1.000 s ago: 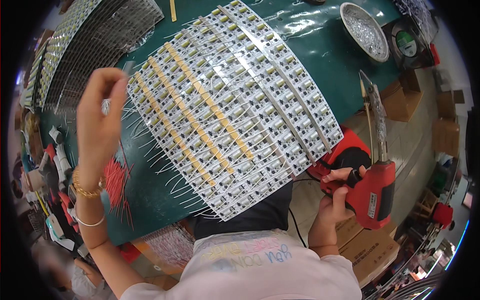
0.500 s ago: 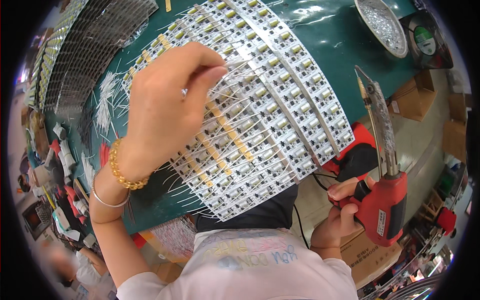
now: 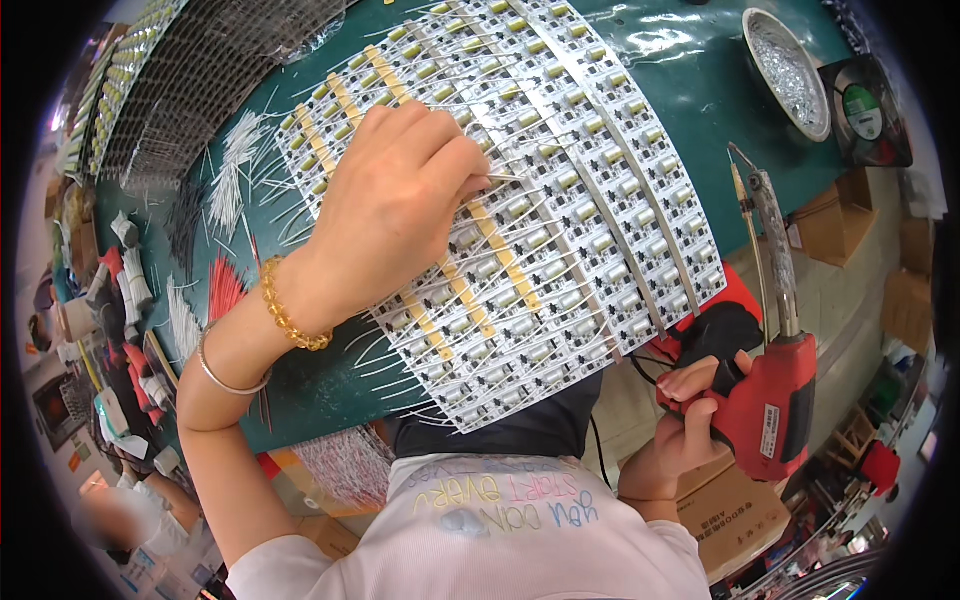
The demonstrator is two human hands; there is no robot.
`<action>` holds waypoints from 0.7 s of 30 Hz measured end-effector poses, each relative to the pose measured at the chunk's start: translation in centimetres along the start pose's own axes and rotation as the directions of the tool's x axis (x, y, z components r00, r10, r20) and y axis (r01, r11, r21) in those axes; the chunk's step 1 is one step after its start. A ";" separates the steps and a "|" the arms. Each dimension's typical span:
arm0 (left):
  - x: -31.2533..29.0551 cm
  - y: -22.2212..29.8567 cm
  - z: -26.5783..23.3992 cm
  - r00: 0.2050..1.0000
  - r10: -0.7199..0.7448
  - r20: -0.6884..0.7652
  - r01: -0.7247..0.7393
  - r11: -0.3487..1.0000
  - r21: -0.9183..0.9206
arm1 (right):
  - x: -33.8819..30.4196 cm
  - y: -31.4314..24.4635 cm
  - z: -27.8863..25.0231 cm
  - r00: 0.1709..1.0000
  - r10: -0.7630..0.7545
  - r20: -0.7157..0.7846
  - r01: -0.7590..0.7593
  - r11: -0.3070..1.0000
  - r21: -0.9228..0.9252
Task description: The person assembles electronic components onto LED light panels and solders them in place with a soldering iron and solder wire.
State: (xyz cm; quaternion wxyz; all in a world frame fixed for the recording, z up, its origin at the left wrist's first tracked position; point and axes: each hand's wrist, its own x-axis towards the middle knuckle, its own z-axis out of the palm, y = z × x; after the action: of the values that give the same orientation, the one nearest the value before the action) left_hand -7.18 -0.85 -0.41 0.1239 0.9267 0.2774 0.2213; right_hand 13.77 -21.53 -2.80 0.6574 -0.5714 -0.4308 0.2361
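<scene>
My left hand (image 3: 400, 205) is over the middle of a large panel of circuit boards (image 3: 555, 325). Its fingers pinch a thin white wire (image 3: 508, 178) at the boards. Rows of small yellowish cylindrical parts cover the panel, and many white wires stick out from it. Strips of tan tape (image 3: 505, 255) lie across it. In my right hand (image 3: 690, 420), off the panel's right side, is a red soldering gun (image 3: 770, 420). Its tip points up and away, with a thin metal tube beside it; the tip is apart from the boards.
A bowl of shiny scraps (image 3: 785, 75) and a solder spool (image 3: 862, 112) stand at the far right. Loose white wires (image 3: 235, 170) and red wires (image 3: 226, 285) lie left of the panel. Stacked panels (image 3: 190, 80) rise at the far left. A cardboard box (image 3: 840, 215) sits beyond the table's right edge.
My left hand has shifted right relative to the view, its fingers now more curled over the boards. The panel and table appear slightly further right. My right hand still holds the soldering gun.
</scene>
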 end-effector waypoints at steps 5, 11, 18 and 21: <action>0.1 0.3 -0.7 0.990 -0.064 -0.127 0.068 0.997 0.026 | -0.4 0.2 -0.1 0.999 0.008 -0.041 -0.006 0.999 0.039; 0.3 2.3 -2.3 0.855 -0.488 0.172 0.482 0.630 -0.608 | 0.1 -0.9 0.4 0.982 0.167 -0.087 -0.163 0.985 0.052; 1.2 3.0 -2.5 0.771 -0.491 0.406 0.591 0.313 -0.744 | 0.0 -0.5 0.4 0.999 0.043 0.000 -0.043 0.998 0.039; 1.2 3.2 -2.4 0.713 -0.511 0.480 0.651 0.229 -0.723 | 0.1 -0.4 0.4 0.998 0.058 0.008 -0.058 0.998 0.000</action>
State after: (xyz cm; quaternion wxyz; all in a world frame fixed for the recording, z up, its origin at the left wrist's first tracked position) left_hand -5.95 -2.55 3.22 0.6592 0.5741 0.4429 0.1992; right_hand 13.38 -21.35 -2.37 0.6486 -0.5825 -0.4167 0.2577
